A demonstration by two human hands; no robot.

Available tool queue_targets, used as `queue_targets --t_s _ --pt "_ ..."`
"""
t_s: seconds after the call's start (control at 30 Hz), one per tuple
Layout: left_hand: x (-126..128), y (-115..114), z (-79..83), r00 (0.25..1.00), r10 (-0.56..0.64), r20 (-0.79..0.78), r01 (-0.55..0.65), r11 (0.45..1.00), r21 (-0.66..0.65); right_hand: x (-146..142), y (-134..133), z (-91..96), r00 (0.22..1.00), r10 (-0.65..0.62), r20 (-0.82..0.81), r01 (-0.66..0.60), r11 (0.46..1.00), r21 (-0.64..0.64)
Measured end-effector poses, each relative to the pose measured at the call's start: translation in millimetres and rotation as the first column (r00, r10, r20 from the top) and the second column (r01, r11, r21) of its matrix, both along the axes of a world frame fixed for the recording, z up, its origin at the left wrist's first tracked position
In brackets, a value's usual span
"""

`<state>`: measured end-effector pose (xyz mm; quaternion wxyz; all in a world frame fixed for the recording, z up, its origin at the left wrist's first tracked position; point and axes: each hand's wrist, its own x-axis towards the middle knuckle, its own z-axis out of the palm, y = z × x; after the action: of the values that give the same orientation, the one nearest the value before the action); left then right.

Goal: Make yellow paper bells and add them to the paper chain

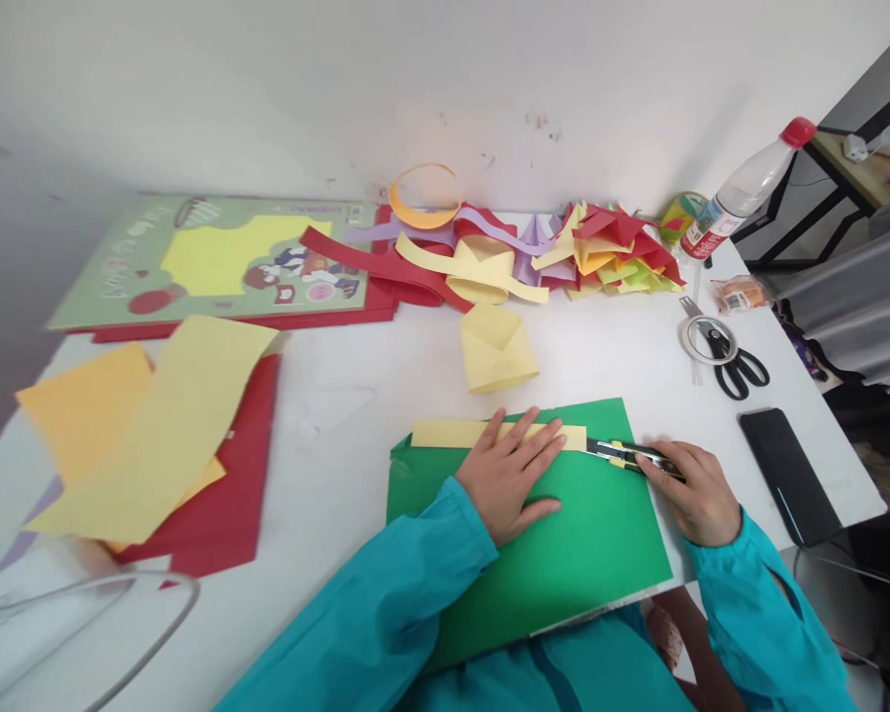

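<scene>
A pale yellow paper strip (pixel 445 433) lies along the top of a green sheet (pixel 585 554) in front of me. My left hand (pixel 505 473) presses flat across the strip and the green sheet, fingers spread. In my right hand (pixel 701 489) is a black-and-yellow utility knife (pixel 630 455), gripped with its blade pointing left at the strip's right end. Just beyond the green sheet sits a folded pale yellow paper piece (pixel 493 351) with a V-shaped notch in its upper edge.
Scissors (pixel 746 374), a tape roll (pixel 708 340), a black phone (pixel 790 475) and a plastic bottle (pixel 746 188) are on the right. Paper strips (pixel 386 267) and folded paper (pixel 623 247) line the wall. Loose sheets (pixel 155 435) and a green-covered pad (pixel 133 267) lie left.
</scene>
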<state>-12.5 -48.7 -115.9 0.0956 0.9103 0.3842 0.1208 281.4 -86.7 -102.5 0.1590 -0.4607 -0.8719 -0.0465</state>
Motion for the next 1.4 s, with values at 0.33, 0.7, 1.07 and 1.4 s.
queue_targets --t_s 0.33,0.7,1.07,1.4 --pt "0 0 -1.0 0.999 -0.008 -0.032 0.009 1.000 0.015 -6 -2 0.5 1.000 -0.001 -0.029 0.001 1.000 -0.012" --pt "1 0 0.3 1.000 -0.004 -0.031 0.005 1.000 0.017 -13 -2 -0.4 1.000 -0.017 -0.014 0.017 0.999 0.029" --pt "0 -1 -0.4 1.000 0.000 -0.031 0.001 1.000 0.015 -11 -8 3.9 1.000 -0.006 -0.028 0.006 1.000 -0.006" --pt "-4 -5 3.4 0.999 0.053 0.001 -0.053 0.996 0.077 -11 -8 5.7 0.998 -0.024 -0.050 0.024 1.000 0.006"
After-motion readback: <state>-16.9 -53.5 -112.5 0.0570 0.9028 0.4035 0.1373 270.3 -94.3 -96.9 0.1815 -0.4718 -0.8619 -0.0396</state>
